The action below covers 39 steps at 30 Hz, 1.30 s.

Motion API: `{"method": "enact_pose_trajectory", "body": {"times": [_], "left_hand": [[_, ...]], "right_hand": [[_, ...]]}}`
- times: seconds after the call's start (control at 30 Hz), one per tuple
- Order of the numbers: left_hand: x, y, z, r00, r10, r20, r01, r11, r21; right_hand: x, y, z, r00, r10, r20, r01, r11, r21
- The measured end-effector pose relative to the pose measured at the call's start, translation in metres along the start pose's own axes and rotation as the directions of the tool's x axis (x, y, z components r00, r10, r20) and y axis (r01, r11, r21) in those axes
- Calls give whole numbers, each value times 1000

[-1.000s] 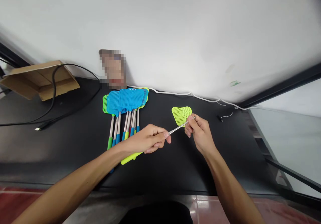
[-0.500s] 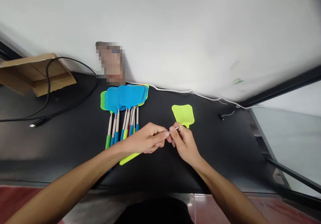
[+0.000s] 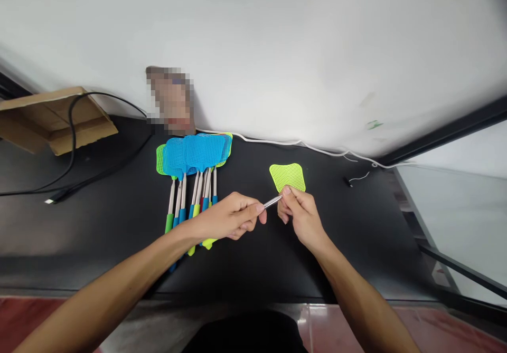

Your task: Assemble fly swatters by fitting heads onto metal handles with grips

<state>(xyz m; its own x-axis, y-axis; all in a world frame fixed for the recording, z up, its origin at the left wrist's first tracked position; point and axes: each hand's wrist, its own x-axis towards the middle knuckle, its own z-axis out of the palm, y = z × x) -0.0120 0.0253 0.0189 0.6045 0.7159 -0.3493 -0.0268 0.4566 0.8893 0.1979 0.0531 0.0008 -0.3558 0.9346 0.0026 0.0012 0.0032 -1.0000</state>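
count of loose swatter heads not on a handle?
1. The yellow-green swatter head lies alone on the black table, just beyond the right hand. Others could be hidden in the swatter pile.

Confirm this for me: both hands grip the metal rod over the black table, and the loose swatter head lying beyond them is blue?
Not quite. In the head view the loose swatter head is yellow-green; the left hand and right hand do grip the metal rod over the black table.
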Motion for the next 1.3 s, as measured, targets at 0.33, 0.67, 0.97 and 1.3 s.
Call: {"method": "enact_pose_trajectory", "body": {"times": [0.33, 0.67, 0.97, 1.3], "left_hand": [[-3, 2, -4, 996, -76, 53, 77, 997, -10], [-7, 7, -13, 988, -101, 116, 95, 994, 52], [-7, 4, -13, 995, -81, 60, 74, 992, 105], [-5, 3, -6, 998, -54, 10, 54, 997, 52]], "right_hand": [[23, -17, -56, 921, 9, -389, 83, 972, 218], [26, -21, -92, 830, -121, -545, 219, 968, 119], [27, -8, -71, 881, -53, -471, 122, 986, 116], [9, 2, -11, 959, 18, -282, 13, 994, 109]]}}
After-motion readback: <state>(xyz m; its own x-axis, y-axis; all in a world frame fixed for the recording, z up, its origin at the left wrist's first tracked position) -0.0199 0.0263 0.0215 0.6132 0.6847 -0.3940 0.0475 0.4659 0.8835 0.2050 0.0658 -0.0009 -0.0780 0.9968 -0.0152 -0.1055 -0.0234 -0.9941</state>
